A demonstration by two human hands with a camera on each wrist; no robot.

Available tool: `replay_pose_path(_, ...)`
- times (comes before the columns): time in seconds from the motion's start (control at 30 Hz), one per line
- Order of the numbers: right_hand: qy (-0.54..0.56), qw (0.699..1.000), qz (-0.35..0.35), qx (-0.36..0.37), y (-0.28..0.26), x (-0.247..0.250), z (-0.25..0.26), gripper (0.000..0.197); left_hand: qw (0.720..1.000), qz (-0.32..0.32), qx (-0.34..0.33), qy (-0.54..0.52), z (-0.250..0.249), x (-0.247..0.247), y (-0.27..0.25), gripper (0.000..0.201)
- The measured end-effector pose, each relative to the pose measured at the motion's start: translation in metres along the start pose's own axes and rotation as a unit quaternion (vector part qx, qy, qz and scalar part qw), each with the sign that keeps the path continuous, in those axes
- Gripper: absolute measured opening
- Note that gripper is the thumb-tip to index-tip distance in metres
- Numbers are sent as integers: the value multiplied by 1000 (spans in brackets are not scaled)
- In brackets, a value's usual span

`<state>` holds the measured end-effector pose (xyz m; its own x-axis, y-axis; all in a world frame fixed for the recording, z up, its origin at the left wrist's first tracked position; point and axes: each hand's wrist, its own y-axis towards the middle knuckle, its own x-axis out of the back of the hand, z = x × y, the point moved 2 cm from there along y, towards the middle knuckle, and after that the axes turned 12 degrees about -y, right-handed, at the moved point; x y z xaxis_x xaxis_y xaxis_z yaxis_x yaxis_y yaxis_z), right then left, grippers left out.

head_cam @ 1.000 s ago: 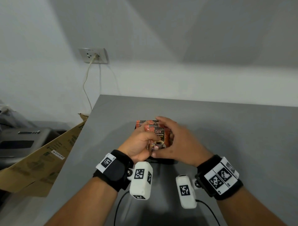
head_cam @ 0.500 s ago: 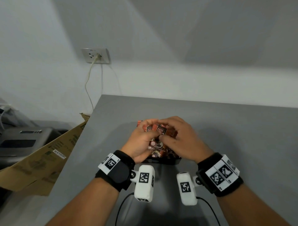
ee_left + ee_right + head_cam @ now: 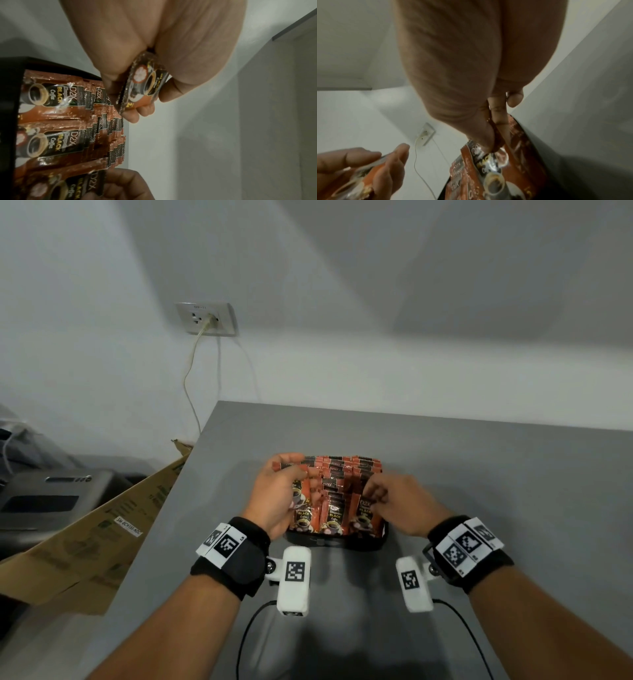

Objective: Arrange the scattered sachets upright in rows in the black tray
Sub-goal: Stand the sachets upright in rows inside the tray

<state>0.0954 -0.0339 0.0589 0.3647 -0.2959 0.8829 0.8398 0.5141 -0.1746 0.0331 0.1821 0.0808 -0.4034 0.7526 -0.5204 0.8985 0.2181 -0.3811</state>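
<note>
Orange sachet (image 3: 142, 83) pinched, left hand (image 3: 279, 494) raised

Soft, even indoor light fills the head view, dim rather than bright, with broad diagonal shadows on the wall (image 3: 376, 285) far beyond the fingers (image 3: 291, 470). The forearms cast faint shadows on the grey surface (image 3: 513, 491) beneath them. Straight lines bow toward the edges. In both wrist views the palm close to the lens is blurred. Glare glints off the foil sachets (image 3: 56, 97) beside the fingertips.
</note>
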Motion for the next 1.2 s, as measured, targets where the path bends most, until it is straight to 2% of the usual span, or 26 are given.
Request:
replay_pose_path(0.13,-47,999,27,6,2,-14,0,28,1000,-8,6,15,5,1,-1,34)
replay_pose_path(0.3,-107,994,-10,11,0,-27,-3,33,1000,-1,22,18,7,3,-2,36)
replay_pose_path(0.5,-108,993,-40,15,-4,-37,-8,36,997,-6,19,81,15,3,2,30)
replay_pose_path(0.67,-59,996,-61,15,-9,-35,-10,42,987,-5,-8,160,19,4,1,38)
replay_pose_path(0.83,-85,994,-72,22,-6,-34,-10,25,983,0,-19,184,22,3,-1,41)
replay_pose_path(1.0,-73,995,-65,-28,-6,-41,-18,23,981,7,-18,191,22,4,-1,40)
replay_pose_path(1.2,-80,993,-88,-5,-11,-32,-11,18,985,0,-2,175,22,5,-2,39)
